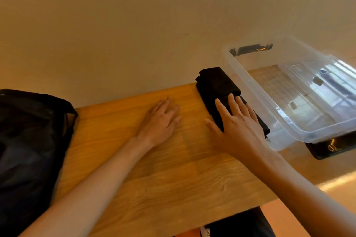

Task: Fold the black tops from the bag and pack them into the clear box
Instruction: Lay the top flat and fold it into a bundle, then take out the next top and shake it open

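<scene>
A folded black top (217, 84) lies on the wooden table (163, 179), pressed against the left wall of the clear box (248, 82). My right hand (237, 123) rests flat on the near half of the top, fingers straight and spread. Left of it, my left hand (160, 119) lies flat on the bare wood with relaxed fingers, apart from the top. The clear box stands at the right with black handles at both ends; its inside looks empty. A black bag (28, 150) bulges at the table's left edge.
A plain wall runs right behind the table's far edge. The box overhangs the table's right side. Dark fabric shows below the table's near edge.
</scene>
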The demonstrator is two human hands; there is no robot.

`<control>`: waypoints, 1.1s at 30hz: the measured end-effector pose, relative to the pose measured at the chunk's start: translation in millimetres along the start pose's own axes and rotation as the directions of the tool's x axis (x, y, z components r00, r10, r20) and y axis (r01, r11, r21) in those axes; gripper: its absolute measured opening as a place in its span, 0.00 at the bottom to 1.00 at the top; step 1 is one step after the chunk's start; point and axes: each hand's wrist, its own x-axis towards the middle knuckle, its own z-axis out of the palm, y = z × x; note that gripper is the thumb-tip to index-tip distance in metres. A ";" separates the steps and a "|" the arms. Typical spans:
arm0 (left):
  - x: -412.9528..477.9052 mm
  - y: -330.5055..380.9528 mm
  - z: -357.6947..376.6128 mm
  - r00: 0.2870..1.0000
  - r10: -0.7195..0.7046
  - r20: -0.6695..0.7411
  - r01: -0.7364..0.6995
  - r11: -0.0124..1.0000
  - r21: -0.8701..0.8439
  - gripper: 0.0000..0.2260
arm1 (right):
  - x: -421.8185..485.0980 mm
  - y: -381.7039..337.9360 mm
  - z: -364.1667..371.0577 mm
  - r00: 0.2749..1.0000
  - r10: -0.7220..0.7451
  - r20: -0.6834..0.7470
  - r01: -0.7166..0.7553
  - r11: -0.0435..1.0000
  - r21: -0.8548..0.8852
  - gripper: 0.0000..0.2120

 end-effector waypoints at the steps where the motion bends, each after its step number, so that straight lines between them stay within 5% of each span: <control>1: -8.1 -0.4 2.2 1.000 -0.006 -0.006 0.006 1.000 0.028 0.26 | 4.6 -0.1 -1.0 1.000 0.001 -0.012 -0.001 1.000 0.003 0.37; 15: -146.8 -25.2 -62.5 0.912 -0.253 -0.323 0.334 0.915 0.225 0.37 | 14.3 -107.5 -6.1 0.958 -0.260 -0.123 0.264 0.964 0.018 0.37; 21: -237.5 -58.8 -103.1 0.814 -0.335 -0.474 0.475 0.854 0.211 0.31 | -5.7 -191.4 -19.3 0.884 -0.443 -0.151 0.446 0.895 -0.019 0.36; 28: -331.4 -113.2 -132.2 0.725 -0.445 -0.526 0.652 0.689 0.316 0.31 | -28.4 -313.3 -44.0 0.657 -0.721 -0.222 0.736 0.676 -0.017 0.31; 33: -354.7 -136.1 -120.4 0.734 -0.439 -0.518 0.655 0.660 0.368 0.32 | -22.6 -399.6 -54.4 0.338 -0.920 -0.200 0.924 0.364 -0.113 0.26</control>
